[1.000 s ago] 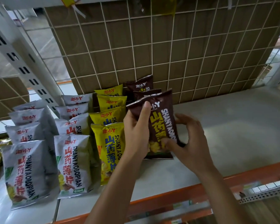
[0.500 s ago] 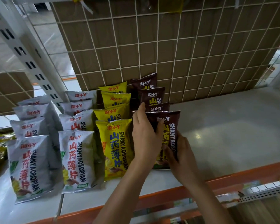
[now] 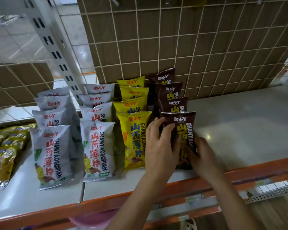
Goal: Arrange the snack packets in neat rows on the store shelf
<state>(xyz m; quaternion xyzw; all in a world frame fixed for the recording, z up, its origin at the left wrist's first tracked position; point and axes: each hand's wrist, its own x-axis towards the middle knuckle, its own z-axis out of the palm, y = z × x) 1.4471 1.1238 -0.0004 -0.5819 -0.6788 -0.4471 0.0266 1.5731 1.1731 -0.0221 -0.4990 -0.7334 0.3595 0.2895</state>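
A brown snack packet point(image 3: 184, 125) stands at the front of a brown row on the white shelf point(image 3: 239, 120). My left hand point(image 3: 158, 146) grips its left side, fingers curled over the front. On the packet's lower right edge my right hand point(image 3: 201, 155) holds it, covering the bottom corner. Three more brown packets point(image 3: 170, 92) line up behind it toward the wire grid. A yellow row point(image 3: 134, 138) stands just left, then two silver rows point(image 3: 98, 146) point(image 3: 51, 151).
A wire grid back panel point(image 3: 206, 47) closes the shelf's rear. The orange front rail point(image 3: 256, 168) runs along the shelf edge. Gold packets point(image 3: 2, 155) lie on the neighbouring shelf at far left. A white slotted upright point(image 3: 56, 52) stands behind the silver rows. Bare shelf spreads right of the brown row.
The brown packet came down from a raised, tilted position and now stands at the front of the brown row. Both hands moved with it and still hold its sides.
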